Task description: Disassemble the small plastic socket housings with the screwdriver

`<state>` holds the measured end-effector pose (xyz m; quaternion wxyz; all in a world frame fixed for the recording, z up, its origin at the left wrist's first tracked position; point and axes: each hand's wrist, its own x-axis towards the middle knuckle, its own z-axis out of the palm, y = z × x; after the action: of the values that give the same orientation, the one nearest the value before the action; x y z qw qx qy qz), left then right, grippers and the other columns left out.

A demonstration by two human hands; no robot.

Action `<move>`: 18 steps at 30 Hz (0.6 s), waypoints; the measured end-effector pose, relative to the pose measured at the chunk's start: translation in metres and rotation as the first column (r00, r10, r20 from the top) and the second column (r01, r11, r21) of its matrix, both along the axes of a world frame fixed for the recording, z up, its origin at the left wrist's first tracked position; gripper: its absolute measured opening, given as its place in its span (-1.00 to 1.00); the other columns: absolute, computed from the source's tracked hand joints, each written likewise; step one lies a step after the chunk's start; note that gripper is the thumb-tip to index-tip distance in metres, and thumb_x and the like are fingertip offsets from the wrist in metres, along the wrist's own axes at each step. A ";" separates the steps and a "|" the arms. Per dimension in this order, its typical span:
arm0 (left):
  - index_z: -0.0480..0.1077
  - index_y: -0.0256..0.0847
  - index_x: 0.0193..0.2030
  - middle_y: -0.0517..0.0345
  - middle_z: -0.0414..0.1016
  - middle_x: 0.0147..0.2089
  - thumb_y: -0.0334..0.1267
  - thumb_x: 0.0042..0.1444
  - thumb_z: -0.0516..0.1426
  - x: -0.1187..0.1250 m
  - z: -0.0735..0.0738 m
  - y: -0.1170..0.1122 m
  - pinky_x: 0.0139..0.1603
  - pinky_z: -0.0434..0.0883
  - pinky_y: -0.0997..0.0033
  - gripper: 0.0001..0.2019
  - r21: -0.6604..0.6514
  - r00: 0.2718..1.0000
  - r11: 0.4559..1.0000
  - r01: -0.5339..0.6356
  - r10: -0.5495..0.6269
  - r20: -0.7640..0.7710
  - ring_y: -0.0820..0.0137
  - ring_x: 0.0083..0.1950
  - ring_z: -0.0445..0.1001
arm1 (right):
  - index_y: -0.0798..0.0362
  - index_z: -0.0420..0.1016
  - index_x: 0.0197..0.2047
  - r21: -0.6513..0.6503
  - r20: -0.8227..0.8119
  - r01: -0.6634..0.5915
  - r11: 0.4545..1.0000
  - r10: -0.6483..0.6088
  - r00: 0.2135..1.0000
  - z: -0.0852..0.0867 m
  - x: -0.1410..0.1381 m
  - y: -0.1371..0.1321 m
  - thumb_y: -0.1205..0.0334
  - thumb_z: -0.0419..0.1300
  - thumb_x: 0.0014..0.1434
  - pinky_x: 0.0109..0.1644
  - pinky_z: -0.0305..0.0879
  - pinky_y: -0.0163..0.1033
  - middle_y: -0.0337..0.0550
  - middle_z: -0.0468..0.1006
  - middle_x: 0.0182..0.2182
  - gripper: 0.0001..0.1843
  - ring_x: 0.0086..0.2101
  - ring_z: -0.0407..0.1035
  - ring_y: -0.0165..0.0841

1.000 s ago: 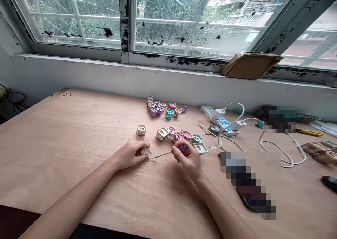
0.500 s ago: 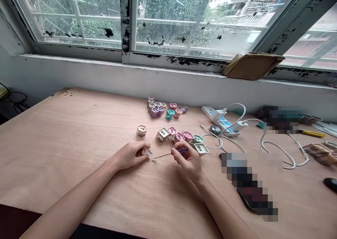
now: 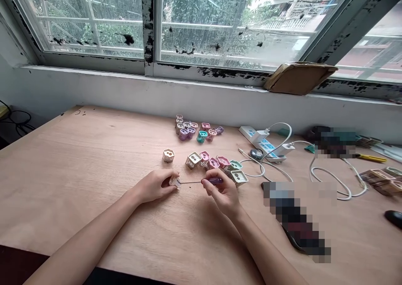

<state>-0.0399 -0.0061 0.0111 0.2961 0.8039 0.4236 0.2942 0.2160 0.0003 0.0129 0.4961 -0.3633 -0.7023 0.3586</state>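
My left hand (image 3: 153, 185) rests on the wooden table (image 3: 94, 159), fingers pinched on a small clear plastic part (image 3: 175, 182). My right hand (image 3: 222, 190) grips a small screwdriver with a purple handle (image 3: 214, 180). Its thin shaft lies level and its tip touches the clear part. Just beyond my hands stands a row of small pastel plastic housings (image 3: 216, 164). A single beige housing (image 3: 168, 155) sits apart to their left.
A second cluster of pastel housings (image 3: 196, 130) lies farther back. A white power strip (image 3: 262, 141) with white cables (image 3: 329, 178) lies at the right. A black mouse (image 3: 394, 218) sits at the right edge. Brown cardboard (image 3: 298, 77) rests on the window sill.
The screwdriver has swung from pointing down at the table to lying level, and its tip has come up against the clear part. My left hand has stayed put.
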 end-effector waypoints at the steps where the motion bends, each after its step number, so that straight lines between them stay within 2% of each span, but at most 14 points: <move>1: 0.47 -0.21 0.04 0.06 0.60 -0.14 -0.26 0.20 0.23 0.000 0.000 0.000 -0.14 0.47 0.40 -0.73 0.001 1.000 1.000 0.000 0.000 0.001 0.34 -0.19 0.55 | 0.01 0.42 -0.28 -0.001 -0.002 -0.008 1.000 0.008 1.000 0.000 0.000 0.000 0.06 0.26 0.29 -0.52 0.23 -0.31 -0.22 0.38 -0.44 -0.78 -0.52 0.24 -0.41; 9: 0.49 -0.21 0.06 0.01 0.62 -0.06 -0.31 0.20 0.23 0.001 0.000 0.000 -0.02 0.50 0.36 -0.71 0.012 1.000 1.000 0.004 -0.004 0.011 0.28 -0.08 0.59 | 0.02 0.43 -0.27 -0.034 0.013 -0.036 0.999 0.036 0.999 -0.001 0.000 -0.003 0.04 0.26 0.28 -0.52 0.20 -0.32 -0.19 0.40 -0.42 -0.77 -0.50 0.26 -0.39; 13: 0.53 -0.19 0.05 -0.02 0.60 0.05 -0.33 0.23 0.21 0.001 -0.002 0.002 0.09 0.50 0.30 -0.75 0.096 0.998 0.994 0.055 -0.059 0.030 0.25 0.01 0.59 | 0.02 0.43 -0.27 -0.051 0.015 -0.043 0.998 0.044 0.999 -0.001 -0.001 -0.002 0.03 0.26 0.27 -0.53 0.18 -0.32 -0.19 0.41 -0.44 -0.76 -0.51 0.26 -0.39; 18: 0.55 -0.14 0.03 -0.04 0.55 0.14 -0.31 0.29 0.17 0.001 -0.004 0.003 0.13 0.50 0.25 -0.78 0.156 0.997 0.985 0.074 -0.077 0.008 0.25 0.07 0.57 | 0.01 0.44 -0.27 -0.066 0.009 -0.042 0.997 0.043 0.999 0.000 -0.002 -0.003 0.01 0.27 0.26 -0.54 0.16 -0.32 -0.19 0.41 -0.44 -0.76 -0.52 0.26 -0.39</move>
<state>-0.0390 -0.0032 0.0068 0.2464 0.8379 0.3664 0.3207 0.2142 -0.0024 0.0128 0.4726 -0.3663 -0.7002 0.3902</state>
